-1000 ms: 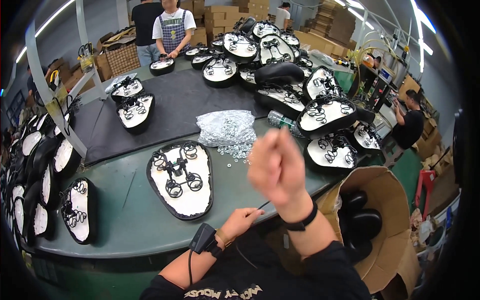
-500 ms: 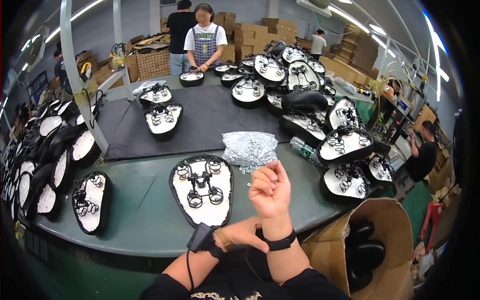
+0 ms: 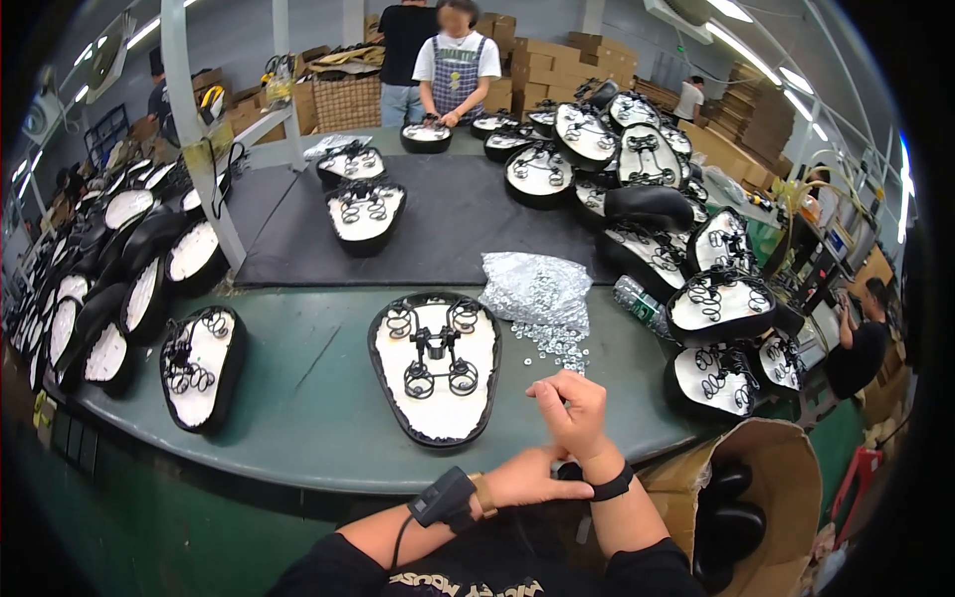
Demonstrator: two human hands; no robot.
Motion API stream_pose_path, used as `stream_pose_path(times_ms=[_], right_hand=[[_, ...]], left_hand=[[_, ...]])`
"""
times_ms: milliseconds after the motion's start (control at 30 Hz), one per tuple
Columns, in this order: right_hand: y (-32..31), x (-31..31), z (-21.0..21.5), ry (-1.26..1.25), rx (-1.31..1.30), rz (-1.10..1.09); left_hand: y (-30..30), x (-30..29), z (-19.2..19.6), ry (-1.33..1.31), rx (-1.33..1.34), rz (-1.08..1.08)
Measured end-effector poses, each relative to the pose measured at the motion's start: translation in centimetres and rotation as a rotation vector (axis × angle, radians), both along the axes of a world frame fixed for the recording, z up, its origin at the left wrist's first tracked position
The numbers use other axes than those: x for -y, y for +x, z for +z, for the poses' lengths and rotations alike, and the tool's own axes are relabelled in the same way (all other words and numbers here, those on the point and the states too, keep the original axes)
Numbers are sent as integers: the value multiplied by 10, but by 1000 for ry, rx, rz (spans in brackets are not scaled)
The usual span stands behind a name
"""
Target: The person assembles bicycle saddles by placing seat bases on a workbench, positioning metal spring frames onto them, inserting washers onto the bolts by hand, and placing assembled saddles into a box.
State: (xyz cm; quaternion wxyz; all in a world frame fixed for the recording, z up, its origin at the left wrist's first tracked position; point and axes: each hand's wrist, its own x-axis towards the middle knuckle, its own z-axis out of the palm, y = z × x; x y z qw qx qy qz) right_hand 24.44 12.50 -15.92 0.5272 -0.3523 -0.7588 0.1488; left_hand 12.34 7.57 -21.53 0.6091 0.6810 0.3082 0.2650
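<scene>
A person is sitting at a long green bench [image 3: 298, 398] in a workshop, seen from a head camera looking down. In the lower middle of the frame, the right hand [image 3: 572, 408] has come down from where it was raised a second ago and is now hovering just above the bench edge, fingers curled loosely with the fingertips pinched together; whether something small is caught between them cannot be told. The left hand [image 3: 532, 478] is lying below it, close to the body, palm down and half open, touching the right wrist near a black wristband [image 3: 609, 488]. A small black device [image 3: 443, 497] is strapped to the left wrist.

Just left of the right hand, an upturned bicycle saddle [image 3: 435, 363] is lying flat on the bench, its white underside showing black coil springs and a clamp. Neither hand is touching it. Just above the right hand, a clear bag of small silver washers or nuts [image 3: 532, 289] is spilling loose pieces toward the fingers.

The lowering of the hand suggests the person is bringing it back toward the saddle and the loose parts.

More upturned saddles are crowding the left edge and upper right. An open cardboard box [image 3: 756, 488] is standing at lower right. Other workers are standing at the top of the frame.
</scene>
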Motion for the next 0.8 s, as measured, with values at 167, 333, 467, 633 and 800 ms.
stream_pose_path(times_ms=[167, 333, 467, 633, 800], right_hand=[[-12, 6, -13, -268, -141, 90], [-47, 26, 28, 172, 224, 159], [-86, 48, 50, 228, 479, 655], [-98, 44, 15, -98, 593, 873], [-78, 60, 20, 137, 556, 853]], left_hand=[[-56, -33, 18, -20, 77, 265], [-71, -53, -12, 527, 66, 419], [-36, -17, -32, 52, 468, 447], [-23, -22, -90, 620, 35, 119], [-34, 14, -44, 1090, 4, 440]])
